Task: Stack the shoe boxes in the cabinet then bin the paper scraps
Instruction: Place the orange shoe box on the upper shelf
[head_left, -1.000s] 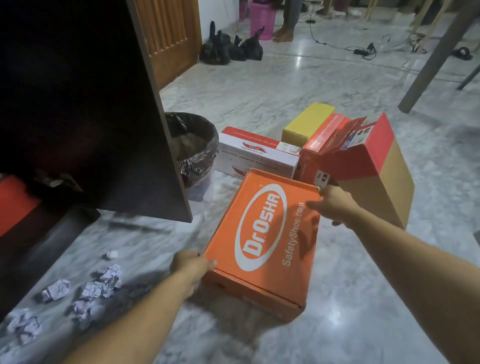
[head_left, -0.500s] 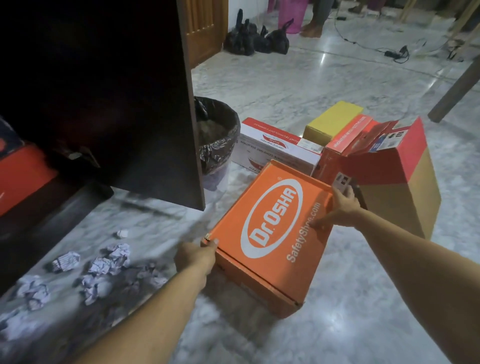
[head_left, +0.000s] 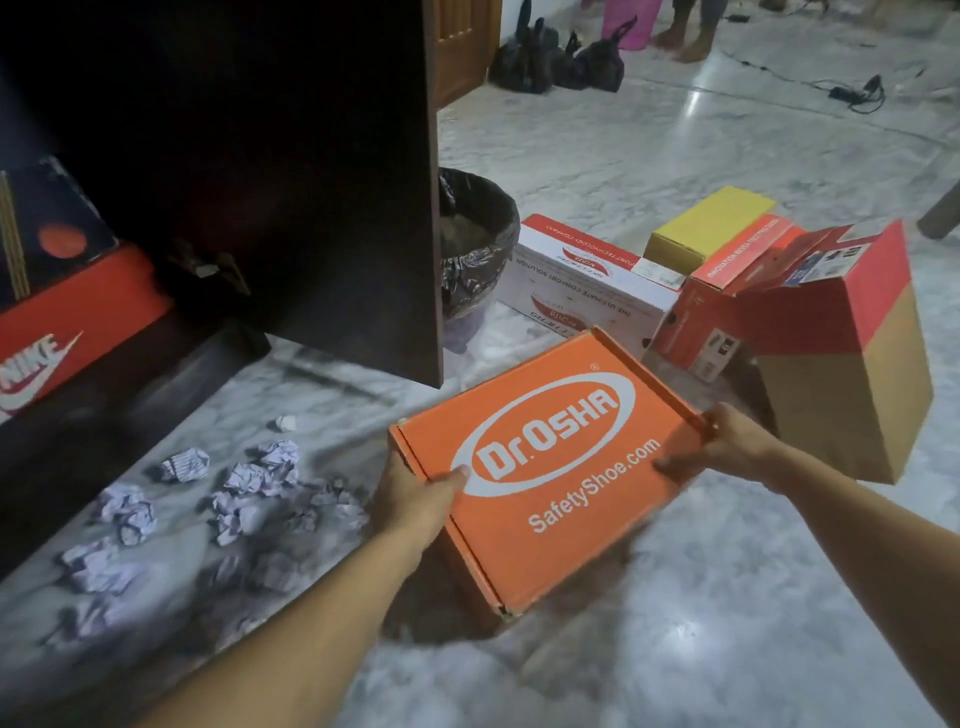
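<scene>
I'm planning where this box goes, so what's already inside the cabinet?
A red Nike shoe box lies inside the cabinet, with a dark box stacked on top. The rest of the interior is too dark to make out.

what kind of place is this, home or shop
Probably a room in a home: marble floor, a dark cabinet with a Nike box inside, a lined bin, and a wooden door behind.

Paper scraps (head_left: 249, 483) lie left of the held box (head_left: 545, 467); bin (head_left: 475, 244) and other boxes (head_left: 587, 280) behind it.
</scene>
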